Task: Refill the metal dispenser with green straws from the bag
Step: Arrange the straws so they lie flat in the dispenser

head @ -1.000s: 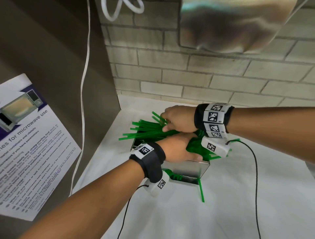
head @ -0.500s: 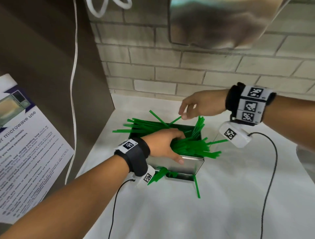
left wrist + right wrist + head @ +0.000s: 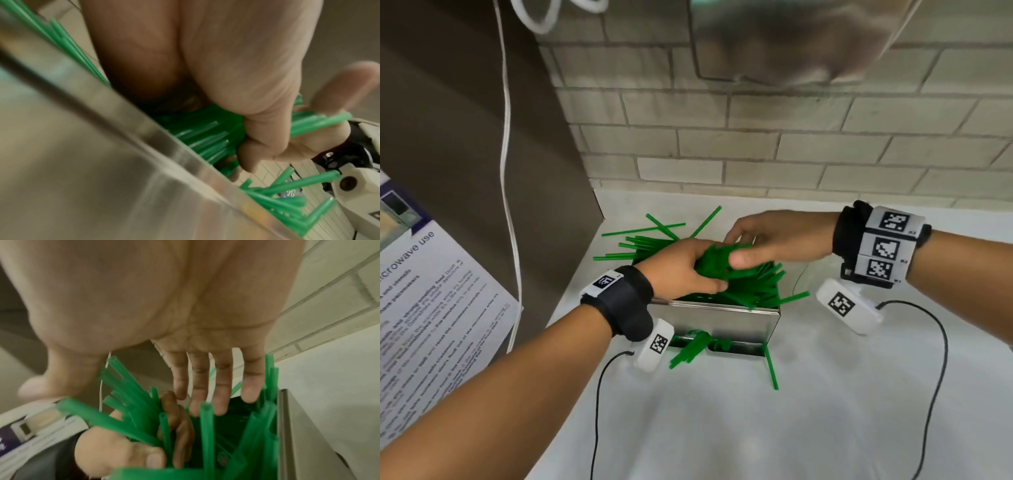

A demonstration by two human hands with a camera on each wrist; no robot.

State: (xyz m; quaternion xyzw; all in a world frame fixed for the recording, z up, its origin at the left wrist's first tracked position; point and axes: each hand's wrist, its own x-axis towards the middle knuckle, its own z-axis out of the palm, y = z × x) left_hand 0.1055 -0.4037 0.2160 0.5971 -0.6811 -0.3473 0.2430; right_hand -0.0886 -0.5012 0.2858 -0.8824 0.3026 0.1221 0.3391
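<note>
The metal dispenser (image 3: 722, 322) stands on the white counter, its open top heaped with green straws (image 3: 753, 287) that jut out left and right. My left hand (image 3: 681, 274) reaches into the top and grips a bundle of straws; the left wrist view shows its fingers (image 3: 257, 129) curled round the straws (image 3: 201, 138) above the dispenser wall (image 3: 82, 162). My right hand (image 3: 763, 236) hovers over the pile beside it, fingers (image 3: 205, 386) straight and spread over the straw ends (image 3: 207, 426), the thumb against the bundle. More straws (image 3: 691, 349) poke from the lower slot.
One straw (image 3: 770, 366) lies on the counter (image 3: 756, 428) by the dispenser's front right corner, and loose straws (image 3: 664, 226) lie behind it. A brown panel (image 3: 465, 137) with a microwave notice (image 3: 431, 291) and a white cord (image 3: 508, 171) closes the left. A brick wall (image 3: 756, 154) stands behind.
My right hand came down from behind the dispenser, where it pinched a straw, onto the pile next to the left hand. The left hand has gathered a bundle and lifted it slightly.
</note>
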